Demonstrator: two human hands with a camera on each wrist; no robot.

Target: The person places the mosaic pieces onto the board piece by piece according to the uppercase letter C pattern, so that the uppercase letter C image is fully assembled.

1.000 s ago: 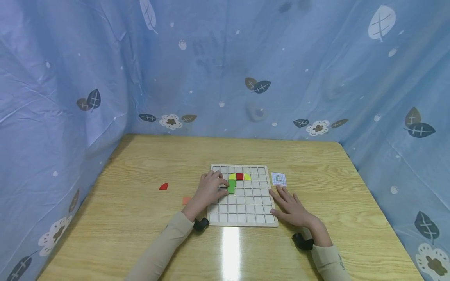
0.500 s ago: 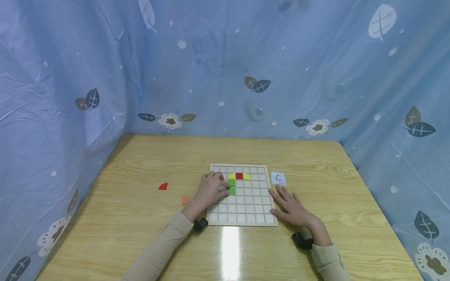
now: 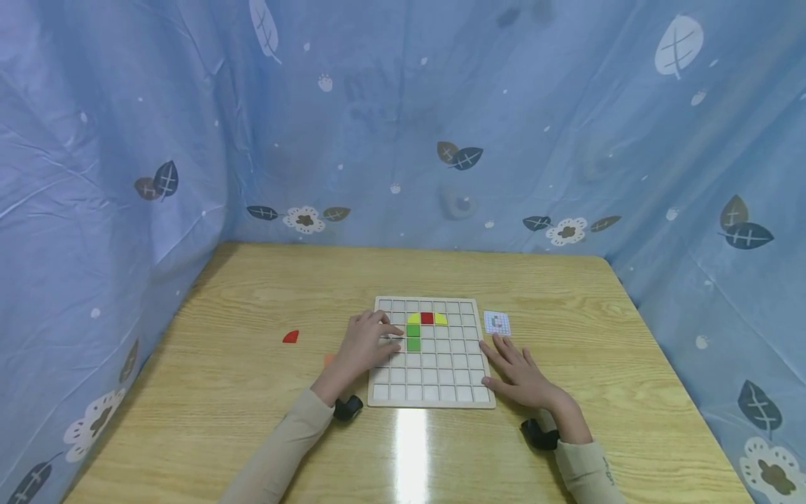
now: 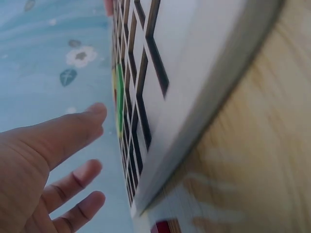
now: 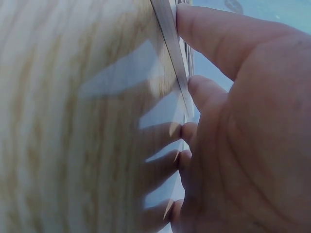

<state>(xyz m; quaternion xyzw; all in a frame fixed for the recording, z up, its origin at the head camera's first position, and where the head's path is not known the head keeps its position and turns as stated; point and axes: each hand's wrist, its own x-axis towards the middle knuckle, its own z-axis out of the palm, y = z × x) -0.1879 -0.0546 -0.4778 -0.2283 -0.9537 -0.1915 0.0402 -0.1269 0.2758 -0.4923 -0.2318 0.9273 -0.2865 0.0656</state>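
Observation:
A white grid board with a light wooden rim lies on the table. In its upper cells sit a red square tile, a yellow quarter-round tile on each side of it, and two green square tiles below the left yellow one. My left hand hovers over the board's left side, thumb and index finger apart beside the green tiles, holding nothing; the left wrist view shows the gap between its fingers. My right hand lies flat, thumb and index fingertips touching the board's right edge, as the right wrist view also shows.
A red quarter-round tile lies on the table at the left. Nearer the left forearm an orange tile is partly hidden. A small pattern card lies right of the board. A blue patterned curtain surrounds the table.
My left hand has let go of the lower green tile and drawn back slightly left. That tile now sits in the cell below the other green one. The right hand stays in place.

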